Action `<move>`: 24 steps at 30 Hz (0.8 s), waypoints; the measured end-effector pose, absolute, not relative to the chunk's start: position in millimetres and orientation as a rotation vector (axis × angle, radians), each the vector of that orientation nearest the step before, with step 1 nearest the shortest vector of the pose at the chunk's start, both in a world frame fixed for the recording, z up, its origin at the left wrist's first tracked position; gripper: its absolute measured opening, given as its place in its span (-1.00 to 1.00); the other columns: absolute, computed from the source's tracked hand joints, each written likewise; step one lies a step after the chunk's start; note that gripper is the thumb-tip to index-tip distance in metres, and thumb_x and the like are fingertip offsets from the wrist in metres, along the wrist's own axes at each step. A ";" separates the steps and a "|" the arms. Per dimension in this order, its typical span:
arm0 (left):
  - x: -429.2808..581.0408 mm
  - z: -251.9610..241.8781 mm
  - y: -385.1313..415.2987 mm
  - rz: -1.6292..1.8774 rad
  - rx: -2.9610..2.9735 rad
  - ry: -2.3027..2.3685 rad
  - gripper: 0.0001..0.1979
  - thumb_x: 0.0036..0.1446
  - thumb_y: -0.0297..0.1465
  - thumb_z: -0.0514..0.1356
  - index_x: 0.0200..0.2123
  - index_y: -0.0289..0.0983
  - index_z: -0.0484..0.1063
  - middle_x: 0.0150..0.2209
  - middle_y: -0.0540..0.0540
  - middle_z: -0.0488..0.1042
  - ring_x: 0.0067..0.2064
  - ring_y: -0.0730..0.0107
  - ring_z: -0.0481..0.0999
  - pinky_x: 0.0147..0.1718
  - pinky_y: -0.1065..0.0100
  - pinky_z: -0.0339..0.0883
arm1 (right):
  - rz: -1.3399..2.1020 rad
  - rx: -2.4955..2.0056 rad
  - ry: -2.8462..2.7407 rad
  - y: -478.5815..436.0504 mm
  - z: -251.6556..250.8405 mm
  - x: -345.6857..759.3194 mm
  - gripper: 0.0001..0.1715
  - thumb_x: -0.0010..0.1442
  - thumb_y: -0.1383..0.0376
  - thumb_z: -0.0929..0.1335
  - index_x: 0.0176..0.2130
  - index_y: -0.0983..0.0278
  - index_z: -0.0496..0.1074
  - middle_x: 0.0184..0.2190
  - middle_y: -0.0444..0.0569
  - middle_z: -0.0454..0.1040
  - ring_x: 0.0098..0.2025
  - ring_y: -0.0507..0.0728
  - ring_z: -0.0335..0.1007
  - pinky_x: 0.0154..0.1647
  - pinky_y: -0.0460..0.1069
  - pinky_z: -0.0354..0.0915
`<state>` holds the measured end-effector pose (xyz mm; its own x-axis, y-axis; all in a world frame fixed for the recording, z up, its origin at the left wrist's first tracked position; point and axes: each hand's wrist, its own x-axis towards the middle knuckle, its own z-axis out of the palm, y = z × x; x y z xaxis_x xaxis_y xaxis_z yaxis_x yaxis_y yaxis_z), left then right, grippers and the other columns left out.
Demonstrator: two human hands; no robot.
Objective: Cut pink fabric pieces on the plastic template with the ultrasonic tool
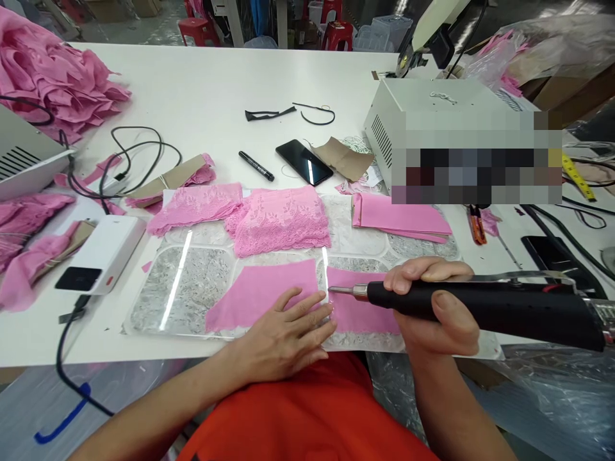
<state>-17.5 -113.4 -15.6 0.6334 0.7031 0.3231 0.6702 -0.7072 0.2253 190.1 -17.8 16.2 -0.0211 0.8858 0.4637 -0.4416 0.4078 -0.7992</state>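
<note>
My left hand (283, 336) lies flat with fingers spread on a pink fabric piece (259, 291) that rests on a clear plate (182, 288) over a marbled board. My right hand (435, 307) is wrapped round a black hand-held cutting tool (485, 306). Its metal tip (339, 291) touches the fabric just right of my left fingertips, where a second pink piece (358, 310) lies.
Pink lace stacks (278, 221) and folded pink fabric (401, 218) lie behind the plate. A phone (303, 162), a marker (256, 166), a white control box (427, 105), a white device (103, 253), cables (125, 160) and a pink fabric heap (48, 77) surround them.
</note>
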 end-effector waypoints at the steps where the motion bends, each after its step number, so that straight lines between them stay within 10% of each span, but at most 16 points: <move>1: -17.3 -15.4 -113.3 0.599 2.760 1.165 -0.64 0.36 -0.26 0.04 0.12 -0.29 0.32 0.15 -0.13 0.43 0.26 0.15 0.28 0.30 0.05 -0.10 | 1.130 -0.491 -1.153 -17.7 16.2 189.8 -0.88 0.05 0.31 0.37 -0.32 0.27 0.44 -0.42 -0.10 0.44 -0.52 0.02 0.35 -0.49 0.01 0.39; 24: -17.5 -14.3 -114.3 0.730 2.738 1.053 -0.71 0.33 -0.28 0.09 0.01 -0.31 0.41 0.06 -0.14 0.50 0.24 0.21 0.31 0.27 0.13 0.05 | 1.223 -0.534 -1.167 -38.8 26.0 206.6 -0.82 0.06 0.27 0.39 -0.26 0.26 0.47 -0.41 -0.08 0.40 -0.52 0.02 0.32 -0.51 0.03 0.38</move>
<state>-17.5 -114.3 -14.3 0.6422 0.6573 0.3944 0.6001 -0.7512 0.2748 206.6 -38.8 26.0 -0.0913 0.9139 0.3956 -0.4378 0.3199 -0.8402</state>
